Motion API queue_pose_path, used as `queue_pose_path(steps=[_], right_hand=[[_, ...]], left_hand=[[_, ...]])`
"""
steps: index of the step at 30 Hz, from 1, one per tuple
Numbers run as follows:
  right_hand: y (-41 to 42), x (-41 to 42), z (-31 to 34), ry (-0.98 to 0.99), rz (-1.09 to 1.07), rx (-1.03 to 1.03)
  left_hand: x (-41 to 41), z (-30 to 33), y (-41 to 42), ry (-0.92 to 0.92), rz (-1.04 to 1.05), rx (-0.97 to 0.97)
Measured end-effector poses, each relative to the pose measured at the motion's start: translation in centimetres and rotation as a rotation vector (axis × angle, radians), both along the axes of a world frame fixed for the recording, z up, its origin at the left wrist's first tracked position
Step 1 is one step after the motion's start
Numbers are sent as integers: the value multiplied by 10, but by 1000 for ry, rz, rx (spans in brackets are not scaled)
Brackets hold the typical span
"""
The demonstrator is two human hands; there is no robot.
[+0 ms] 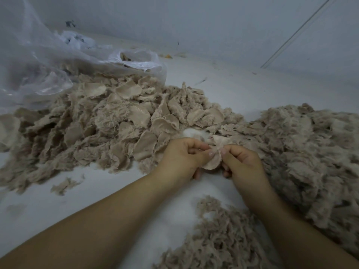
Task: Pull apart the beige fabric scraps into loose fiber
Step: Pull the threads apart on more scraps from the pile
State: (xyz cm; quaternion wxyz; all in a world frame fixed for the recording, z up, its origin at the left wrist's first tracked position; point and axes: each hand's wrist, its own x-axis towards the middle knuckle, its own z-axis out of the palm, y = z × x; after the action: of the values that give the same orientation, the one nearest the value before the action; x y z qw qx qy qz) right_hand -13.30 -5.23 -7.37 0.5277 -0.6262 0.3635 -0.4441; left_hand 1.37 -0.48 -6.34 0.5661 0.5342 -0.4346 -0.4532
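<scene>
Both hands pinching one beige scrap between them, low at the centre of my view.

My left hand [182, 154] and right hand [240, 162] have thumbs and curled fingers closed on opposite edges of a small beige fabric scrap [212, 162], held just above the pale floor [155, 220]. Beyond them lies the heap of untorn scraps [108, 117], spilling from a clear plastic bag [48, 61]. Loose fiber [310, 152] is piled to the right, and more fluff [219, 239] lies near my right forearm.
</scene>
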Motion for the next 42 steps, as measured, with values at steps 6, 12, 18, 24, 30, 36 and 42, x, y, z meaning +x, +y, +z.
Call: queue_pose_path(steps=[6,12,18,24,30,36,42], right_hand=[[4,0,3,29,21,-27],[0,-1,0,-2,-33,51],[1,-1,1,28,-32,18],[-3,0,4,12,-45,98],[-3,0,2,2,-59,139],[-8,-2,-4,-66,-152,175],[-11,-1,-7,-68,-205,145]], left_hand=[[-5,0,1,-32,-24,-84],[3,2,-1,55,-16,0],[2,0,0,-12,-109,54],[1,3,3,-167,-186,-38],[0,2,3,-201,-239,-59],[6,5,2,-135,-341,8],[22,14,2,-56,-331,87]])
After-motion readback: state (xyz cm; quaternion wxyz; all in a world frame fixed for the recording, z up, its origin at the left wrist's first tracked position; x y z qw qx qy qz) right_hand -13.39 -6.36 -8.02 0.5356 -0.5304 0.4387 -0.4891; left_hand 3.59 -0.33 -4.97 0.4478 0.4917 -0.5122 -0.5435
